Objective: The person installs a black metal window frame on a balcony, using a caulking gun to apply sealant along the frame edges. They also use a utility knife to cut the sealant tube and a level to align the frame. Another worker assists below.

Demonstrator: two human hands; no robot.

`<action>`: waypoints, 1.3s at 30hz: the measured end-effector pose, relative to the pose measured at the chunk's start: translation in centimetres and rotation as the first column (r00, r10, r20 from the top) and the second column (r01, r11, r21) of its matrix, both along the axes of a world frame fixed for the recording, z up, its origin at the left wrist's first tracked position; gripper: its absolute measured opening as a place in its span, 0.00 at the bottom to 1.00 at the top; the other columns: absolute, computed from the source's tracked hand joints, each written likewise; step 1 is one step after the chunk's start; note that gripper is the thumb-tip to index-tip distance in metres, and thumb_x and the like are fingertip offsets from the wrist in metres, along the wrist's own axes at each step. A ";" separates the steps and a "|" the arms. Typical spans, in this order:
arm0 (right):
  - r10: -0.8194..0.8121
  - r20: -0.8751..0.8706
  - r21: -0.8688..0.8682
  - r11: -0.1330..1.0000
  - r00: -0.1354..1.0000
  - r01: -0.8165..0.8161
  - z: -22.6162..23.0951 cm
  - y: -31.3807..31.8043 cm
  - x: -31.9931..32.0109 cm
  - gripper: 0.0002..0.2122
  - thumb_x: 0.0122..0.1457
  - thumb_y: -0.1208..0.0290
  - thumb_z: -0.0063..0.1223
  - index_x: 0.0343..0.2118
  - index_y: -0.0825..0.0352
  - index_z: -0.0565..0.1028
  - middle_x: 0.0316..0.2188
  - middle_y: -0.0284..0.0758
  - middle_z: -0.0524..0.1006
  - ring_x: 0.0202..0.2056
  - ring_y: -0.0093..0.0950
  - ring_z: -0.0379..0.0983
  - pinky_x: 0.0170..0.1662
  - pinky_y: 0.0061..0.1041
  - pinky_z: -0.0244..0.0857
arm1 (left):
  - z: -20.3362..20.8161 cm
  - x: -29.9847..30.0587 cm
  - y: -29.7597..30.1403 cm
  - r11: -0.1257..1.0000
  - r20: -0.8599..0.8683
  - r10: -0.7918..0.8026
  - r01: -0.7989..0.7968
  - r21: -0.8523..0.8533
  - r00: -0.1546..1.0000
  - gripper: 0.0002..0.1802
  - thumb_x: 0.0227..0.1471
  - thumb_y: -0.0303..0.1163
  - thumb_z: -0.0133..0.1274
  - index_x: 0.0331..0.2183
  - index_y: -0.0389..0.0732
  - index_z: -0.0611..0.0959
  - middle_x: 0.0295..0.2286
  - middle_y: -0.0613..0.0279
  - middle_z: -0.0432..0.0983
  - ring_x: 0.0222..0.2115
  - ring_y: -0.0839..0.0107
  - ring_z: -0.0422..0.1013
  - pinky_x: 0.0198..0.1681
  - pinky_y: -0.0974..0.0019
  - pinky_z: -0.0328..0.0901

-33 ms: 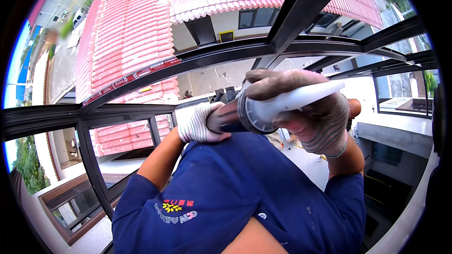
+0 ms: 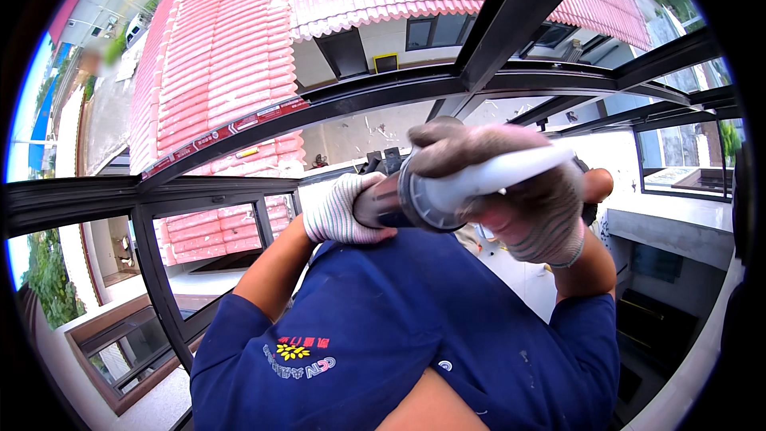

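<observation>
My left hand (image 2: 341, 209), in a white striped glove, is wrapped round the dark barrel of a caulking gun (image 2: 386, 201) held crosswise before my body. From the barrel's front end a white tapered nozzle (image 2: 511, 173) points right and slightly up. My right hand (image 2: 550, 222), in a dirty grey-pink striped glove, is closed around the nozzle's base at the black end cap (image 2: 416, 198). It is a little smeared by motion. The rear of the caulking gun is hidden behind my left hand and shirt.
Dark metal framing (image 2: 359, 92) crosses in front of me, with a red-and-white strip (image 2: 227, 133) along one bar. A framed window (image 2: 211, 251) stands at left. Red tiled roofs (image 2: 227, 48) lie beyond and below. A pale ledge (image 2: 670, 227) runs at right.
My right hand and the nozzle have shifted slightly to the left, and the nozzle's tip is a little lower. My left hand stays almost in place on the barrel.
</observation>
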State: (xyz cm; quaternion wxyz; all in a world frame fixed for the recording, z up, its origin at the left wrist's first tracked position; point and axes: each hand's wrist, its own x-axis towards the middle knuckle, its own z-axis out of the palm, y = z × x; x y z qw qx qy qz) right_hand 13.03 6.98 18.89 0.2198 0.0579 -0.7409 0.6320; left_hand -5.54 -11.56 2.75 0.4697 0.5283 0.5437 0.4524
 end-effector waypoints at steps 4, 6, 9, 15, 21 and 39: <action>0.123 -0.005 0.010 0.992 0.992 -0.123 -2.0 -2.0 -1.7 0.19 0.57 0.78 0.63 0.52 0.65 0.74 0.48 0.39 0.78 0.52 0.32 0.75 0.55 0.32 0.68 | 5.5 0.1 0.1 0.999 0.176 -0.049 0.046 0.020 0.983 0.45 0.30 0.40 0.79 0.51 0.40 0.77 0.43 0.59 0.78 0.47 0.66 0.75 0.53 0.61 0.68; 0.144 0.039 -0.064 0.988 0.989 -0.141 -4.0 -3.5 -2.2 0.20 0.56 0.81 0.62 0.52 0.64 0.74 0.48 0.39 0.78 0.53 0.35 0.74 0.55 0.31 0.68 | 6.9 -0.1 0.7 0.992 0.213 -0.108 0.092 0.084 0.971 0.54 0.24 0.39 0.82 0.56 0.40 0.74 0.50 0.58 0.74 0.54 0.63 0.69 0.59 0.59 0.64; 0.150 0.004 0.074 0.986 0.989 -0.150 -4.5 -3.6 -2.9 0.18 0.56 0.67 0.64 0.50 0.62 0.77 0.49 0.39 0.78 0.61 0.39 0.65 0.66 0.43 0.48 | 6.4 0.2 -0.1 0.997 0.216 -0.059 0.046 0.063 0.975 0.63 0.13 0.39 0.83 0.57 0.42 0.72 0.52 0.59 0.72 0.57 0.61 0.66 0.61 0.55 0.62; 0.133 -0.094 0.282 0.954 0.987 -0.102 -4.0 -3.4 -2.8 0.20 0.56 0.65 0.65 0.52 0.56 0.75 0.49 0.33 0.79 0.62 0.43 0.64 0.66 0.53 0.43 | 6.2 0.6 -0.6 0.989 0.299 -0.071 0.027 0.147 0.952 0.70 0.03 0.40 0.82 0.58 0.40 0.71 0.54 0.58 0.70 0.58 0.59 0.66 0.62 0.54 0.60; 0.017 -0.365 0.047 0.999 0.931 0.000 -7.5 -4.2 -2.9 0.19 0.49 0.66 0.69 0.46 0.58 0.78 0.56 0.46 0.69 0.64 0.50 0.57 0.64 0.54 0.48 | 4.0 2.2 -4.2 0.934 0.100 0.222 -0.241 0.262 0.970 0.59 0.19 0.45 0.80 0.55 0.38 0.70 0.46 0.51 0.74 0.48 0.57 0.73 0.51 0.55 0.69; -0.437 -0.285 -0.177 0.899 0.853 0.402 -13.3 -0.4 3.6 0.19 0.51 0.71 0.66 0.48 0.57 0.79 0.56 0.42 0.70 0.61 0.44 0.61 0.64 0.44 0.54 | 5.7 5.6 3.4 0.905 0.233 0.061 -0.152 0.397 0.971 0.36 0.53 0.47 0.63 0.56 0.45 0.66 0.31 0.47 0.74 0.30 0.57 0.73 0.34 0.53 0.72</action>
